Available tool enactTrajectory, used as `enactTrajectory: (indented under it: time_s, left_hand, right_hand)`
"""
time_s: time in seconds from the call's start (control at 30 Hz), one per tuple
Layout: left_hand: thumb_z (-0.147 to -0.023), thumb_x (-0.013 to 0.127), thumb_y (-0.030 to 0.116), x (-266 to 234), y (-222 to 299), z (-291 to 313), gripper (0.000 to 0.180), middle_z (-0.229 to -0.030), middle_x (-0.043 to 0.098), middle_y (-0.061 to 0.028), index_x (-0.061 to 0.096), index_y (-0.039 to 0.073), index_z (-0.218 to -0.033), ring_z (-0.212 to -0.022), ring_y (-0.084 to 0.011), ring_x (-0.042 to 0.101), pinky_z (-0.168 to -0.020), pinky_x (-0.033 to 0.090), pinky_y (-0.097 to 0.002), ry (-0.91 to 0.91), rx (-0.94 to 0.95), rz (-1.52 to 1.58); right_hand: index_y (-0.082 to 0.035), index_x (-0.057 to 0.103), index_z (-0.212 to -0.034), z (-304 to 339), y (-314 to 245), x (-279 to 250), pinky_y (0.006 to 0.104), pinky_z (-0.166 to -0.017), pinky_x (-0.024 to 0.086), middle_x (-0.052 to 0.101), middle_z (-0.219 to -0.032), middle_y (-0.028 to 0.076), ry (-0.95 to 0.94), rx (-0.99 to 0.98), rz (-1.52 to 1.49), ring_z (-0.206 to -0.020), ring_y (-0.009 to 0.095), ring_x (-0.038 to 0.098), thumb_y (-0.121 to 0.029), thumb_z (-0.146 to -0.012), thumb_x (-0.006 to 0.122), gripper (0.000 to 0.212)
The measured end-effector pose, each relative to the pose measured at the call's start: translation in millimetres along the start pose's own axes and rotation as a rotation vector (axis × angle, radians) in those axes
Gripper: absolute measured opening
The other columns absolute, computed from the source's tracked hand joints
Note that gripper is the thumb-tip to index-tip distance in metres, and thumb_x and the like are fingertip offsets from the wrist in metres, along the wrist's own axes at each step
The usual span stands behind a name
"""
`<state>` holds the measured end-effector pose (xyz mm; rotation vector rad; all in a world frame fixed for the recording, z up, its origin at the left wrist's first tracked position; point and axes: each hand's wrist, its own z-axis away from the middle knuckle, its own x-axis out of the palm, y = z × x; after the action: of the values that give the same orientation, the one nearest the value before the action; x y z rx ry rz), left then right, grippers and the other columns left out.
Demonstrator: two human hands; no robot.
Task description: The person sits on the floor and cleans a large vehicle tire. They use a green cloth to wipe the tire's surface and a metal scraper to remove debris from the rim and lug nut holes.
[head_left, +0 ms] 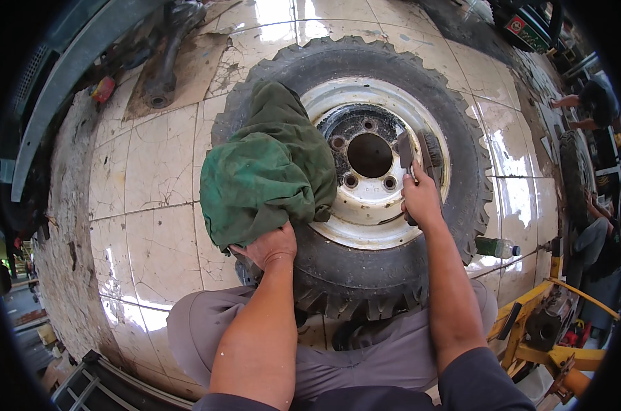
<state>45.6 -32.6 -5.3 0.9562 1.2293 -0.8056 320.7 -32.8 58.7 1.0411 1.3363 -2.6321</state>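
A big black tyre (365,274) with chunky tread lies flat in front of my knees, around a worn white wheel rim (351,236). The rim has a round centre hole, bolt holes and a blackened patch on its far left side. My right hand (421,198) is closed round the handle of a brush (405,154), whose dark bristles face the rim's right inner wall. A crumpled green cloth (262,171) drapes over the tyre's left side and part of the rim. At its near edge my left hand (269,246) grips the cloth, with most fingers hidden beneath it.
A green-tinted plastic bottle (497,247) lies right of the tyre on the tiled floor (156,168). Yellow metal framework (530,329) stands at the lower right. A metal part (161,79) lies at the far left. Other people (595,103) work at the right edge.
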Motion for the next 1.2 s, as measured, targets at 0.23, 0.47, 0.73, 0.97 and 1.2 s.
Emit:
enactTrajectory:
  time_s: [0.23,0.47,0.73,0.97,1.2]
  left_hand:
    - [-0.088,0.047,0.059,3.1,-0.6,-1.2,0.072,-0.158,0.031,-0.0103,0.038,0.023,-0.150,-0.147,-0.0340,0.026,-0.115,0.010,-0.0637,0.011,0.001,0.002]
    - [-0.087,0.046,0.057,-4.6,0.8,-2.5,0.075,-0.160,0.029,-0.0068,0.033,0.025,-0.153,-0.148,-0.0324,0.024,-0.116,0.004,-0.0655,-0.119,-0.068,0.006]
    - [-0.089,0.046,0.059,-3.2,3.0,0.3,0.072,-0.159,0.031,-0.0087,0.035,0.024,-0.151,-0.147,-0.0326,0.025,-0.116,0.007,-0.0633,-0.039,-0.021,-0.006]
    - [-0.089,0.044,0.060,1.9,1.8,-0.4,0.072,-0.159,0.031,-0.0077,0.036,0.024,-0.151,-0.147,-0.0324,0.025,-0.115,0.008,-0.0637,-0.017,-0.021,-0.021]
    - [-0.089,0.046,0.059,-3.5,2.7,0.7,0.070,-0.159,0.031,-0.0078,0.039,0.024,-0.149,-0.147,-0.0328,0.026,-0.115,0.009,-0.0639,-0.023,-0.021,-0.001]
  right_hand:
    - [-0.005,0.041,-0.147,-1.9,1.4,2.7,0.0358,-0.061,0.051,0.068,-0.082,0.019,0.004,-0.011,-0.016,-0.055,0.021,0.063,-0.019,-0.097,0.050,0.053]
    - [-0.002,0.042,-0.146,-13.5,17.8,8.0,0.0356,-0.060,0.050,0.067,-0.079,0.017,0.048,-0.130,0.074,-0.053,0.019,0.060,-0.018,-0.096,0.050,0.053]
    - [-0.001,0.043,-0.145,-3.7,13.2,9.2,0.0345,-0.055,0.047,0.062,-0.067,0.014,0.042,-0.110,-0.046,-0.049,0.017,0.057,-0.017,-0.096,0.050,0.052]
    - [-0.003,0.042,-0.147,-5.3,7.5,4.3,0.0344,-0.055,0.048,0.064,-0.073,0.014,0.044,-0.086,-0.021,-0.049,0.017,0.057,-0.017,-0.097,0.050,0.053]
    - [-0.004,0.041,-0.147,-2.0,3.9,3.7,0.0336,-0.054,0.047,0.062,-0.070,0.012,0.014,-0.076,-0.040,-0.048,0.015,0.057,-0.016,-0.097,0.049,0.052]
